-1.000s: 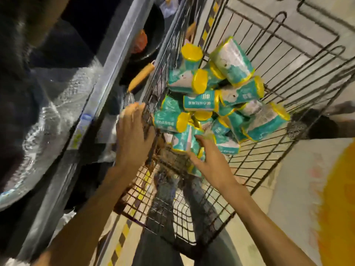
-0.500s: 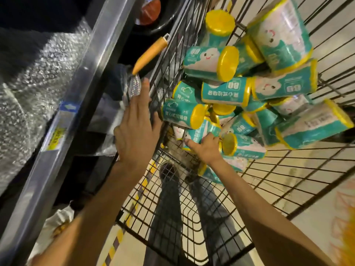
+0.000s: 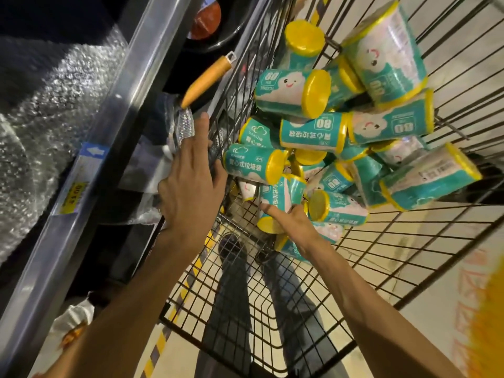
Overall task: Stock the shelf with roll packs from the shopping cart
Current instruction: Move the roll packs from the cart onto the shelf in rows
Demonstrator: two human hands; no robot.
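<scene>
Many roll packs (image 3: 313, 137), right hand's (image 3: 293, 223) fingertips hidden

Left bare hand (image 3: 191, 184): I see it back-up, forearm extended from the lower left, fingers straight and spread. Right bare hand (image 3: 293, 223): forearm extended from the lower right, index finger pointing forward, the other fingers curled under; what they grasp I cannot tell.
</scene>
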